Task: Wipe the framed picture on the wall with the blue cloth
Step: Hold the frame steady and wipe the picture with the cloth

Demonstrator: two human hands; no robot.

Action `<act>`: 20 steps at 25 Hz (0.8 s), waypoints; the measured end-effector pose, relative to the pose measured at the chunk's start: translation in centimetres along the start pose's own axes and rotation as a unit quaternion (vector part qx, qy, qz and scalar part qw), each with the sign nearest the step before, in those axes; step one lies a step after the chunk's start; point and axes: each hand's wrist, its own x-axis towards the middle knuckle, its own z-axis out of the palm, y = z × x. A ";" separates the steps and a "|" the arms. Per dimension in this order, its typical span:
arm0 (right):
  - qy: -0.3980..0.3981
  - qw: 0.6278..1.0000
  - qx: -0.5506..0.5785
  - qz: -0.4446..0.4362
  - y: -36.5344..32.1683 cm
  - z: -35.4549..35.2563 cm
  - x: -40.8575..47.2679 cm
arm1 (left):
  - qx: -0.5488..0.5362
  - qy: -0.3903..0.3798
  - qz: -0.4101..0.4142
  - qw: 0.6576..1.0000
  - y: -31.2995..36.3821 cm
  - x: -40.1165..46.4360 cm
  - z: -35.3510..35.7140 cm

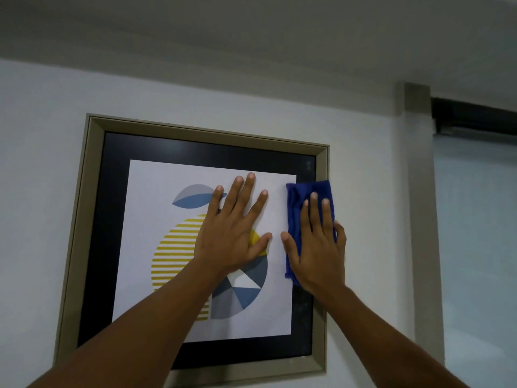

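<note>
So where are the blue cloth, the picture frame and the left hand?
blue cloth point(295, 208): head view, upper left folds.
picture frame point(83, 219): head view, left beige rail.
left hand point(229, 239): head view, back of the hand.

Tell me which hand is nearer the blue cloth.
Right. The right hand presses flat on the blue cloth; the left hand lies flat on the picture, left of the cloth, not touching it.

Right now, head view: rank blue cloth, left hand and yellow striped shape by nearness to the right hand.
1. blue cloth, pressed under the right hand.
2. left hand, just to its left.
3. yellow striped shape, farther left.
</note>
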 end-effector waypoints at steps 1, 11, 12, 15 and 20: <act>-0.008 1.000 0.011 0.003 0.1 0.2 -1.8 | 0.002 -0.003 0.001 1.000 0.0 0.0 -0.1; -0.036 0.999 -0.023 -0.023 0.5 -2.2 2.6 | 0.006 0.003 0.000 1.000 -0.1 0.0 -0.1; -0.033 0.999 -0.037 -0.022 0.5 -2.5 4.6 | 0.007 0.006 0.001 1.000 -0.1 -0.1 0.1; -0.038 0.997 -0.055 -0.026 0.5 -2.8 8.1 | 0.000 0.020 -0.001 1.000 0.0 0.0 0.3; -0.025 0.999 -0.046 -0.006 0.2 -2.2 5.8 | 0.002 0.027 0.002 1.000 -0.1 0.0 0.5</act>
